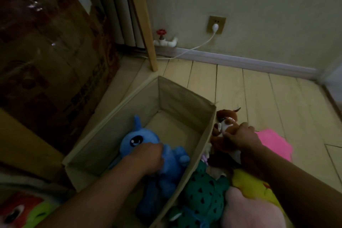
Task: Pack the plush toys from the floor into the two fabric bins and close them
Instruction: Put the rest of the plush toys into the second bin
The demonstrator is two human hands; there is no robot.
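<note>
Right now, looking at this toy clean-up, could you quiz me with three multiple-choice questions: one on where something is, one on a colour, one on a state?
1. Where is the blue plush toy?
A. On the floor by the wall
B. Inside the fabric bin
C. On the cardboard box

2. What colour is the plush toy that the right hand grips?
A. Brown and white
B. Green
C. Yellow

3. What state is the fabric bin in?
A. Closed
B. Folded flat
C. Open on top

Answers: 1 B, the blue toy lies within the bin's walls under the left hand. 2 A, its fur shows brown with a white patch. 3 C, its inside and bottom are visible.
</note>
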